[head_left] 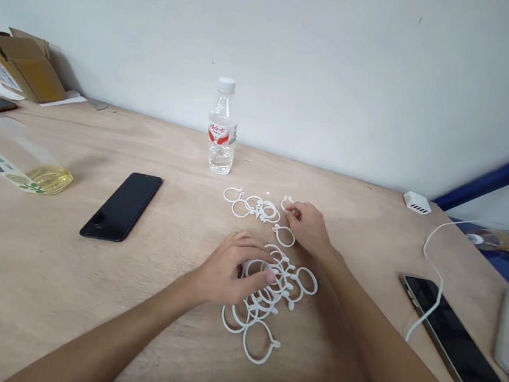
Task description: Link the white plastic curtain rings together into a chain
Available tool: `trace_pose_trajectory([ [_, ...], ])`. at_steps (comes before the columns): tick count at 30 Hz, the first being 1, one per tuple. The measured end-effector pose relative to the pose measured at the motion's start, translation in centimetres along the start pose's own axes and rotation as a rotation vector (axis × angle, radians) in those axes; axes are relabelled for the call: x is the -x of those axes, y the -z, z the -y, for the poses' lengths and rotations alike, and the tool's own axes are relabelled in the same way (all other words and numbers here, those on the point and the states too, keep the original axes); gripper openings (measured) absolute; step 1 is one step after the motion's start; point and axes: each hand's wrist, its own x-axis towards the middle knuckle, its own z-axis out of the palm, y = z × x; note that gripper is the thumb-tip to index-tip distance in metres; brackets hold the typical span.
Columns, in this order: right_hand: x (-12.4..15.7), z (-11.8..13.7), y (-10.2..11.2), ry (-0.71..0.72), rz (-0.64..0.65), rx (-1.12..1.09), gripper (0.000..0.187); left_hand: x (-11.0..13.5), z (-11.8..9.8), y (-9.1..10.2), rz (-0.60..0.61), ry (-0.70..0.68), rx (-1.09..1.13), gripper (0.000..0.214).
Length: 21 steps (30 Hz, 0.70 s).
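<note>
A pile of white plastic ring clips, round hoops with small tabs, lies on the wooden table. Over its left side rests my left hand, its fingers curved and thumb apart, touching or just above the rings; whether any ring is gripped is not visible, but none is lifted. Farther back, my right hand pinches a single white ring clip between thumb and index finger, close to the tabletop. Left of that ring, a smaller group of ring clips is spread out. Another ring lies between the two groups.
A water bottle stands upright at the back. To the left are a black phone, an oil bottle on its side and a cardboard box. On the right lie another phone, a white cable and a white adapter.
</note>
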Motion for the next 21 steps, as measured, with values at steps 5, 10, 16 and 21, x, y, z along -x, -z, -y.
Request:
trace_pose_trajectory([
  [5, 3.9, 3.4, 2.0, 0.031, -0.018, -0.071, 0.022, -0.2, 0.2, 0.1, -0.146, 0.124, 0.157, 0.029],
  [10, 8.6, 7.0, 2.6, 0.289, -0.006, -0.162, 0.013, -0.2, 0.8, -0.3, -0.282, 0.265, 0.367, 0.04],
  [16, 9.8, 8.2, 1.6, 0.525, -0.019, -0.17, 0.014, -0.2, 0.9, -0.5, -0.23, 0.24, 0.451, 0.039],
  [21, 9.8, 7.9, 2.1, 0.391, -0.101, -0.256, 0.013, 0.0, 1.1, -0.4, -0.268, 0.257, 0.345, 0.042],
])
